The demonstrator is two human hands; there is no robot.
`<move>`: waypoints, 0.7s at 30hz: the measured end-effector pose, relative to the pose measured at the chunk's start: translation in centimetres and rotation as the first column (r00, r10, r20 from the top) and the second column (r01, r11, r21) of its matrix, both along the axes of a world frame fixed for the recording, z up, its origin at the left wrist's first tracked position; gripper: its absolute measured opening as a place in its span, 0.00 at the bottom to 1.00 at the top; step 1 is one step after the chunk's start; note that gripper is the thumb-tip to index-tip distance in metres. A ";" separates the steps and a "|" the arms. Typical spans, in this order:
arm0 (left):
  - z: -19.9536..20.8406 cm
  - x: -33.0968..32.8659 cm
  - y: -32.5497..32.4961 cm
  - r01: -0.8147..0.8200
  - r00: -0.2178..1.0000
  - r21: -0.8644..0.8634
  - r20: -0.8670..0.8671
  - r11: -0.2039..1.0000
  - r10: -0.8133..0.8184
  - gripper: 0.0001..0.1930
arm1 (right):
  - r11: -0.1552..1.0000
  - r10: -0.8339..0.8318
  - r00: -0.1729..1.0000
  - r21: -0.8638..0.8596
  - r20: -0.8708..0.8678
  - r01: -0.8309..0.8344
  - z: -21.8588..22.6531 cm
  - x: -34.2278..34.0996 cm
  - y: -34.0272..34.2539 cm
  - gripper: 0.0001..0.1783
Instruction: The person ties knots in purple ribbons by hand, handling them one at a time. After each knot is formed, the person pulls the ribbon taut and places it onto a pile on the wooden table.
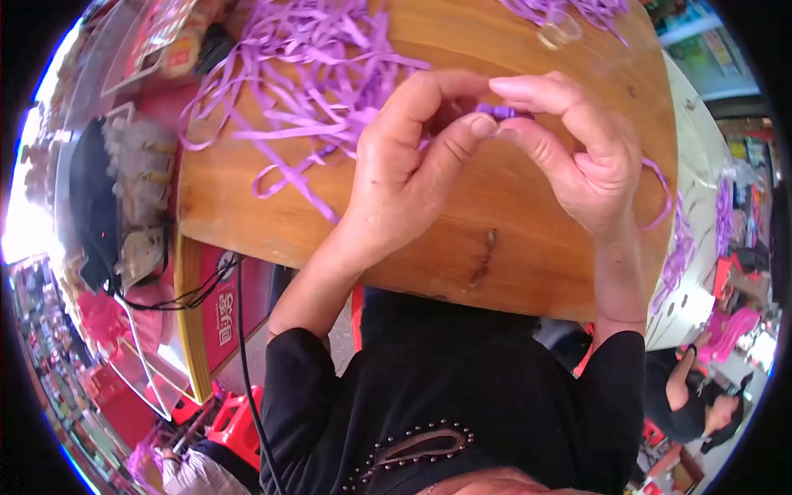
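My left hand (404, 157) and my right hand (582, 148) meet above the wooden table, thumbs and fingers pinched together. Between their fingertips is a small dark purple piece (497, 110), mostly covered, so its exact kind does not show. Just beyond my left hand lies a large tangled heap of flat purple straps (309, 74); a few loose ends trail from it toward me. A single purple strap (660, 194) curves past my right wrist at the table's right side.
The wooden table (528, 264) has a rounded right edge. More purple straps (577, 10) and a clear round container (559, 31) sit at the far right. Bagged goods (144, 165) and black cables (190, 297) crowd the left. A white surface (697, 165) adjoins on the right; other people sit nearby.
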State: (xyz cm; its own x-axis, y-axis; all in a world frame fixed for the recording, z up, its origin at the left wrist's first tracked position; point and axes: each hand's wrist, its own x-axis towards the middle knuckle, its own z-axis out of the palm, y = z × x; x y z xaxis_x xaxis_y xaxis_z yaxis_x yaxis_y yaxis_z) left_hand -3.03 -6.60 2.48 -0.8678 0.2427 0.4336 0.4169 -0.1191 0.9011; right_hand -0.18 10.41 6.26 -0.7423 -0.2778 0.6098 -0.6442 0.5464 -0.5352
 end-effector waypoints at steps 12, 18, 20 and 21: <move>0.2 1.9 2.5 0.139 0.989 -0.105 0.056 0.985 -0.133 0.04 | 0.970 -0.081 0.931 -0.186 0.356 0.156 -0.8 8.6 11.0 0.08; 0.0 1.4 3.0 -0.123 0.992 -0.275 -0.071 0.954 0.107 0.03 | 0.970 -0.116 0.802 -0.106 0.586 0.218 -1.1 13.2 13.9 0.07; 0.3 0.9 3.6 -0.177 0.981 -0.368 -0.141 0.913 0.134 0.03 | 0.960 -0.126 0.777 -0.123 0.617 0.253 -2.0 14.0 14.8 0.07; 0.3 0.3 3.7 -0.248 0.962 -0.446 -0.215 0.860 0.166 0.03 | 0.945 -0.171 0.810 -0.140 0.561 0.296 -2.7 14.1 15.3 0.06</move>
State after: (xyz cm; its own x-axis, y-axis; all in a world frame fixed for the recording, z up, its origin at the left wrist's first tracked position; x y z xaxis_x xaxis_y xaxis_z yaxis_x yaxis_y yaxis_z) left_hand -2.77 -2.91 2.79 -0.8472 0.2738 0.4553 0.5308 0.4012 0.7465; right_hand 13.91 25.68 3.58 -0.9922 0.0349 0.1200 -0.0890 0.4770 -0.8744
